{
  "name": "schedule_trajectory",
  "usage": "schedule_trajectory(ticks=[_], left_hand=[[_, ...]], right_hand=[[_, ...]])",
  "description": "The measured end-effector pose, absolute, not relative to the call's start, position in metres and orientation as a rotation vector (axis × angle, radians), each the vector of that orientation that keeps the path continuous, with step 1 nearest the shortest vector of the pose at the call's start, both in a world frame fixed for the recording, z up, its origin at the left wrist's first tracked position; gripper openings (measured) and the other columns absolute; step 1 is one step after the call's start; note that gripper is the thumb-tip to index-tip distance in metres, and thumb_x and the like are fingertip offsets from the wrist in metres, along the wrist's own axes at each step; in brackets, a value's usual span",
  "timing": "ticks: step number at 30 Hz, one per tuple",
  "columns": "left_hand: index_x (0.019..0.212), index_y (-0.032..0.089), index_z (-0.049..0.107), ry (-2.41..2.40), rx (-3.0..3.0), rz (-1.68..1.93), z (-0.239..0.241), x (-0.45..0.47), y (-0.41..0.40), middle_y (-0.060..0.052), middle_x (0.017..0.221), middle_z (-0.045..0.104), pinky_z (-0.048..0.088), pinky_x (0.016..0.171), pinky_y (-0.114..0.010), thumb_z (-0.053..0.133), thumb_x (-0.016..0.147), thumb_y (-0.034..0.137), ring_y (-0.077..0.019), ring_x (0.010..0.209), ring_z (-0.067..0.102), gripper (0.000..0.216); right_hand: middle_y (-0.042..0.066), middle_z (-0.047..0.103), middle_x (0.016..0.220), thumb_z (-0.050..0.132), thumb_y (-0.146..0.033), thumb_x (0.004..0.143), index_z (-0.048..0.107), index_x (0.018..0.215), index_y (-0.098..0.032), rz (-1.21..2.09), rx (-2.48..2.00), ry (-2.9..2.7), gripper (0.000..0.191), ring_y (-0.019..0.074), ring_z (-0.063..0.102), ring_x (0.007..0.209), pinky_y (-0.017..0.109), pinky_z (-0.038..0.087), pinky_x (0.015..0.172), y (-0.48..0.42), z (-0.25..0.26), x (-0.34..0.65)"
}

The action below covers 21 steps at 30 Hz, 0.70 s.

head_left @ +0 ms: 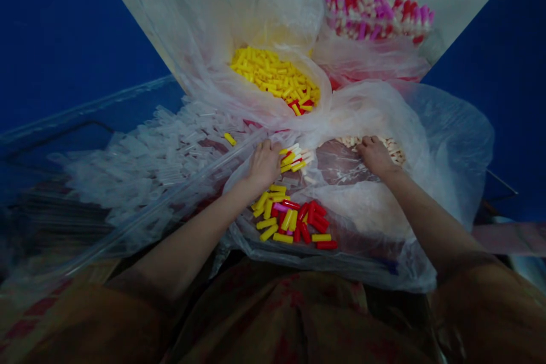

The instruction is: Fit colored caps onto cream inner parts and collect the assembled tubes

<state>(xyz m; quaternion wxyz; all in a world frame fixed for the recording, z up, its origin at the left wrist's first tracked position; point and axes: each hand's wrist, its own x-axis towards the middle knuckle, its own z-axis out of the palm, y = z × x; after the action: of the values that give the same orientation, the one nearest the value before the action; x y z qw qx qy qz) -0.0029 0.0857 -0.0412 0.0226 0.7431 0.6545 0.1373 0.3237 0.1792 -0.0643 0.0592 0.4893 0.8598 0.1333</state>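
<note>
My left hand (265, 164) is curled closed against a small group of yellow tubes (292, 160) with white ends, some red among them. Whether its fingers grip any of these is hidden. To the right, my right hand (376, 156) reaches into a pile of small cream pieces (396, 151) on clear plastic, fingers bent together. Anything pinched in its fingertips is too small to make out. Closer to my body, loose yellow tubes (268, 222) and red tubes (315, 216) lie mixed with a few purple ones on the plastic sheet (358, 250).
A heap of clear plastic tubes (170, 148) spreads out on the left, with one yellow tube (230, 139) on it. Behind my hands, an open bag (324, 88) holds many yellow tubes (273, 74). Pink, red and white pieces (379, 8) are piled at the back right.
</note>
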Motion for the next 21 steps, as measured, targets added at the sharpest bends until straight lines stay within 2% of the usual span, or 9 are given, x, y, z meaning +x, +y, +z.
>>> schedule_trajectory(ticks=[2,5,9,12,15,17,21], left_hand=[[0.115,0.015,0.057,1.991,2.349,0.466,-0.037,0.001,0.076,-0.014,0.111,0.052,0.039,0.089,-0.04,0.037,0.096,0.024,-0.0275,0.103,0.047,0.029],[0.106,0.016,0.062,1.719,2.457,0.426,-0.033,0.009,0.054,-0.011,0.109,0.054,0.039,0.095,-0.038,0.041,0.095,0.023,-0.0258,0.108,0.047,0.025],[0.099,0.017,0.066,1.383,2.465,0.212,-0.033,0.024,0.024,-0.009,0.105,0.056,0.041,0.096,-0.039,0.054,0.092,0.027,-0.0253,0.108,0.048,0.018],[0.102,0.016,0.067,1.377,2.451,0.061,-0.033,0.037,0.009,-0.011,0.105,0.057,0.043,0.093,-0.041,0.058,0.09,0.033,-0.0281,0.108,0.049,0.023],[0.103,0.016,0.067,1.438,2.429,-0.005,-0.033,0.048,0.003,-0.011,0.105,0.058,0.044,0.092,-0.042,0.055,0.091,0.034,-0.0292,0.107,0.05,0.025],[0.104,0.017,0.066,1.477,2.419,-0.043,-0.032,0.051,0.004,-0.012,0.107,0.058,0.044,0.091,-0.042,0.052,0.092,0.032,-0.0295,0.107,0.051,0.023],[0.104,0.014,0.065,1.586,2.384,-0.197,-0.026,0.051,0.007,-0.014,0.113,0.058,0.045,0.093,-0.046,0.061,0.087,0.03,-0.0326,0.112,0.05,0.024]], right_hand=[[0.021,0.061,0.103,0.044,-0.014,0.09,0.069,0.096,-0.006,0.345,1.506,2.635,0.027,0.0292,0.052,0.101,0.035,0.037,0.084,0.177,-0.063,0.324],[0.016,0.066,0.09,0.05,-0.023,0.09,0.069,0.09,-0.008,0.118,1.728,2.698,0.024,0.0243,0.058,0.085,0.031,0.04,0.074,0.17,-0.06,0.325],[0.008,0.067,0.074,0.059,-0.037,0.085,0.069,0.085,-0.012,-0.465,2.13,2.901,0.027,0.0179,0.058,0.065,0.028,0.04,0.061,0.15,-0.05,0.316],[0.005,0.067,0.075,0.063,-0.048,0.082,0.069,0.09,-0.014,-1.087,2.131,3.025,0.035,0.0155,0.058,0.065,0.026,0.042,0.059,0.124,-0.038,0.3],[0.003,0.065,0.075,0.067,-0.051,0.079,0.069,0.092,-0.016,-1.584,2.039,2.977,0.037,0.0136,0.056,0.065,0.025,0.042,0.059,0.094,-0.026,0.284],[0.002,0.064,0.074,0.069,-0.051,0.078,0.069,0.088,-0.017,-1.798,2.011,2.92,0.035,0.0127,0.054,0.064,0.025,0.042,0.059,0.077,-0.022,0.278],[0.001,0.064,0.073,0.072,-0.05,0.075,0.069,0.082,-0.019,-2.015,1.994,2.812,0.032,0.0133,0.055,0.065,0.026,0.043,0.061,0.052,-0.026,0.271]])
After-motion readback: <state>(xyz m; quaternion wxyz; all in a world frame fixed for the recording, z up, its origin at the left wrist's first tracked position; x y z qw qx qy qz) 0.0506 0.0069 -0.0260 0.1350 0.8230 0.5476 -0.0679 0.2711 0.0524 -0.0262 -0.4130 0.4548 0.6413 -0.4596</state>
